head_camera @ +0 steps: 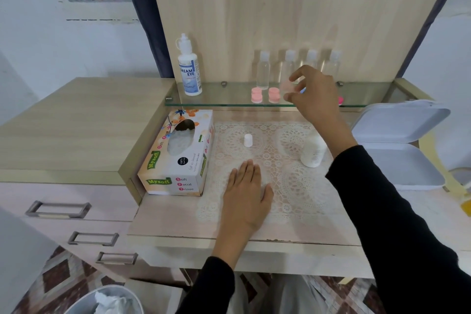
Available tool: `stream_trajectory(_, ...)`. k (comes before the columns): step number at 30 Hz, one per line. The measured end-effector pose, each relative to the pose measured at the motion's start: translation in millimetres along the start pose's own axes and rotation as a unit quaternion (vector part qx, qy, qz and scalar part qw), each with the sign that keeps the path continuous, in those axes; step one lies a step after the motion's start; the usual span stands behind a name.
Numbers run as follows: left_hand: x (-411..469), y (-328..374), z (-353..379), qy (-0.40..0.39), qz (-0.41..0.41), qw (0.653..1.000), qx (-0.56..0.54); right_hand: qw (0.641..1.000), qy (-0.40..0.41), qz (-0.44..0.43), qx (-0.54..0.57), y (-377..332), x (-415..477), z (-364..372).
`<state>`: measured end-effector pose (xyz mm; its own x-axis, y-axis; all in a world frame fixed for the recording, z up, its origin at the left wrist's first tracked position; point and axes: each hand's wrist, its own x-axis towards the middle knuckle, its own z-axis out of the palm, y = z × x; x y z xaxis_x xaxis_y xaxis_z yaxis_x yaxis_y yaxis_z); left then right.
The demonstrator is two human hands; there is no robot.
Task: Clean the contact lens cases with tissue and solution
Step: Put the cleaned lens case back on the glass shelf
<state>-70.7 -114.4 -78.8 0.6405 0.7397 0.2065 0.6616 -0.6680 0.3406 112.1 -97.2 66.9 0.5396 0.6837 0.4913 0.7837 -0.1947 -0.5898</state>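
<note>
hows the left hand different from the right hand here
The left hand lies flat, fingers straight, on the lace mat; the right hand is raised by the glass shelf. The left hand holds nothing; the right hand pinches a pink contact lens case. Both come out of black sleeves.

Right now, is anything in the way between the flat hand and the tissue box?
No, nothing visible is. The left hand rests flat on the lace mat, with the tissue box just to its left. The small white cap stands farther back, off that path.
</note>
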Motion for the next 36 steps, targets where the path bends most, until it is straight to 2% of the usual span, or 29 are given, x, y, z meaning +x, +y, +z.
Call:
stream_trajectory(4,-1.1,-1.7,-0.8,-0.002,-0.004,1.000,-0.029,0.998,-0.027,-0.013,0.047,-3.3,-39.7,-9.2)
stream_trajectory(9,0.4,-5.1,-1.5,0.002,-0.005,0.998,-0.057,0.997,-0.073,-0.018,0.028,13.5,-91.0,0.9)
stream_trajectory(15,-0.8,-6.5,0.1,0.012,0.008,0.996,-0.090,0.990,-0.129,-0.019,0.061,45.4,-135.3,21.8)
stream_trajectory(27,-1.9,-8.5,-0.4,0.023,0.042,0.992,-0.119,0.984,-0.129,-0.045,0.119,62.0,-152.2,29.6)
stream_trajectory(36,2.6,-8.8,0.7,0.031,0.023,0.991,-0.130,0.979,-0.133,-0.006,0.157,66.3,-155.7,30.1)
